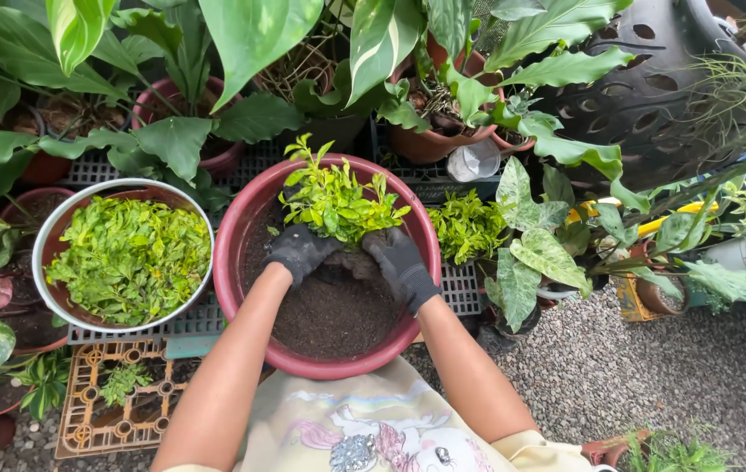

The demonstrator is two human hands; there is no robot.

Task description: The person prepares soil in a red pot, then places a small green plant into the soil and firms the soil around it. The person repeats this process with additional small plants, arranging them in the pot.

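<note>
In the middle of the frame, head view: a wide red pot [242,223] half full of dark soil [329,319]. A small plant [334,201] with yellow-green leaves stands upright in the soil at the pot's far side, upper centre of the frame. Both hands wear dark gloves. The left hand [300,252] sits at the plant's base on the left, fingers curled down into the soil and cupped against the clump under the stems. The right hand [401,260] does the same from the right side, fingers bent and pressed to the soil mound. The two hands are near each other, a small gap of soil between them; neither lifts the plant clear, both clasp the earth around its foot. Bare forearms run down to the lower edge of the frame.

Left of the pot, touching or just beside it: a metal bowl [41,253] filled with cut green sprigs [128,258]. Right of the pot, a second small yellow-green plant [467,227] on a black grid tray [462,288]. Gravel [618,376] covers the lower right. Large-leaved potted plants crowd the upper frame.
</note>
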